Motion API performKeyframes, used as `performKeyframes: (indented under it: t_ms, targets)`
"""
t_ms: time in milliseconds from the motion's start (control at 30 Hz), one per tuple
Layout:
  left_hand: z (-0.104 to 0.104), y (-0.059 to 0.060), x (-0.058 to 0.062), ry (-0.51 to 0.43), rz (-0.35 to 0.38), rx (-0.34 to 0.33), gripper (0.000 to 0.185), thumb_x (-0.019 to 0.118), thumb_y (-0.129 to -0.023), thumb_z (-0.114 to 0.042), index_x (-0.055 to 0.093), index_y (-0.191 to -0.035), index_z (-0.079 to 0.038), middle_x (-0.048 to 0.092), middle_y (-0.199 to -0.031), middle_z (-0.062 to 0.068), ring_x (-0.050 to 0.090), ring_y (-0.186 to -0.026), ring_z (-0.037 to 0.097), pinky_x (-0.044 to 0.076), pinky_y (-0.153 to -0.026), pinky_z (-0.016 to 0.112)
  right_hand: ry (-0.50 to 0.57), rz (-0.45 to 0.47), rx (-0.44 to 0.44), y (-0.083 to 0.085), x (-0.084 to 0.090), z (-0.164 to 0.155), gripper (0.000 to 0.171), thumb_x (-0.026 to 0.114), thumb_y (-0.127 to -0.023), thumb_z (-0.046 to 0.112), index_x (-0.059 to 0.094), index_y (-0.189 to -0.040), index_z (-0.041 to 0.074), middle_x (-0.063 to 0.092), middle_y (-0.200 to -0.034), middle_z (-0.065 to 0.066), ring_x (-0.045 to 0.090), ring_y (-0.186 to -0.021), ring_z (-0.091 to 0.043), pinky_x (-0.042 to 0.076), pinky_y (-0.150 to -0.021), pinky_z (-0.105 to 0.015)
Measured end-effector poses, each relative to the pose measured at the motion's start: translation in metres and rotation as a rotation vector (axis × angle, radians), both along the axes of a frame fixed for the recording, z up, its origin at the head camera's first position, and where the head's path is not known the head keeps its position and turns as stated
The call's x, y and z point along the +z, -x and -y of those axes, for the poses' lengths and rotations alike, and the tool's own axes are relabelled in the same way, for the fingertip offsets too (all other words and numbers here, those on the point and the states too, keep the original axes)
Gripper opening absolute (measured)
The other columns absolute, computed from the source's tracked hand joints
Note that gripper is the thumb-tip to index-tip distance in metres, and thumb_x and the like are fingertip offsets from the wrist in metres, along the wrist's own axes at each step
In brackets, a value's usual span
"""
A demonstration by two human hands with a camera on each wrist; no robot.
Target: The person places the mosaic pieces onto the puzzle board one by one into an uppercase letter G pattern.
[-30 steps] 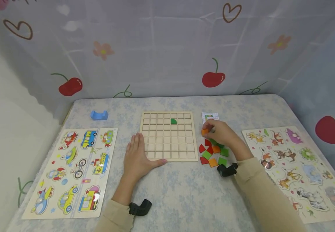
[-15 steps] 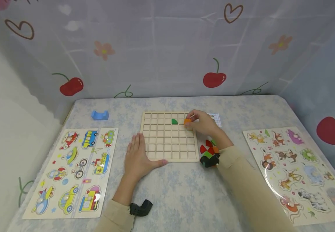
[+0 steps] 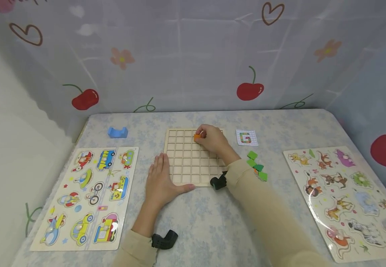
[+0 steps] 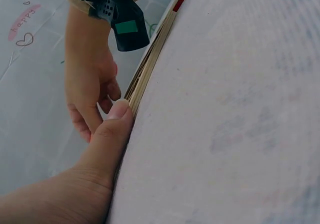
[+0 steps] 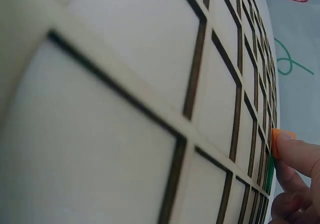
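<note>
My right hand (image 3: 213, 140) pinches a small orange tile (image 3: 197, 137) between thumb and fingers over the far part of a wooden grid board (image 3: 183, 161). The right wrist view has the orange tile (image 5: 275, 143) right at the grid, beside a green tile (image 5: 270, 175) lying in a cell. From the head view that green tile is hidden by the right hand. My left hand (image 3: 161, 181) rests beside the board with straight fingers touching its left edge. Its thumb (image 4: 107, 139) stretches along the near edge.
Several loose tiles (image 3: 252, 155) lie right of the board, partly behind the right sleeve. A pattern card (image 3: 246, 137) sits beyond them. Picture puzzles with vehicles (image 3: 89, 193) and animals (image 3: 340, 196) flank the workspace. A blue block (image 3: 117, 132) stands at back left.
The right hand has carried the orange tile leftward from the loose pile to the far part of the grid board. The pattern card is uncovered. The left hand keeps its place.
</note>
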State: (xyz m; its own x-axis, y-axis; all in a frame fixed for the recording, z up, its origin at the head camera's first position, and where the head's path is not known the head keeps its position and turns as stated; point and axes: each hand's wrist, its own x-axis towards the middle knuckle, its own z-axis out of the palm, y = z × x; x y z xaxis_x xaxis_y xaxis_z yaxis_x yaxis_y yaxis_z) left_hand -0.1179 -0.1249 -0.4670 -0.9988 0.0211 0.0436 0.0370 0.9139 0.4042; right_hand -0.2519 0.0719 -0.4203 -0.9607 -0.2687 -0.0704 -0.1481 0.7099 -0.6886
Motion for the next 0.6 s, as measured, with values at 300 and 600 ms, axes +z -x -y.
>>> performKeyframes:
  t_ms: [300, 600]
  targets:
    - [-0.0007, 0.0007, 0.0006, -0.004, 0.004, -0.003, 0.145, 0.055, -0.048, -0.093, 0.006, -0.152, -0.004, 0.008, -0.160, 0.013, 0.004, -0.149, 0.026, 0.011, -0.120, 0.044, -0.068, -0.026, -0.013, -0.0006, -0.0040, 0.0066, 0.023, 0.064, -0.090, 0.030, 0.064, -0.110, 0.019, 0.058, -0.100, 0.000, 0.055, -0.088, -0.018, 0.048, -0.077, -0.034]
    - [-0.0005, 0.0003, 0.0012, -0.010, 0.008, -0.002, 0.145, 0.056, -0.049, -0.092, 0.005, -0.152, -0.004, 0.007, -0.160, 0.013, 0.004, -0.149, 0.026, 0.010, -0.121, 0.044, -0.135, -0.028, 0.005, -0.0018, -0.0031, 0.0058, 0.027, 0.064, -0.089, 0.034, 0.070, -0.112, 0.020, 0.056, -0.102, 0.002, 0.055, -0.092, -0.015, 0.049, -0.080, -0.033]
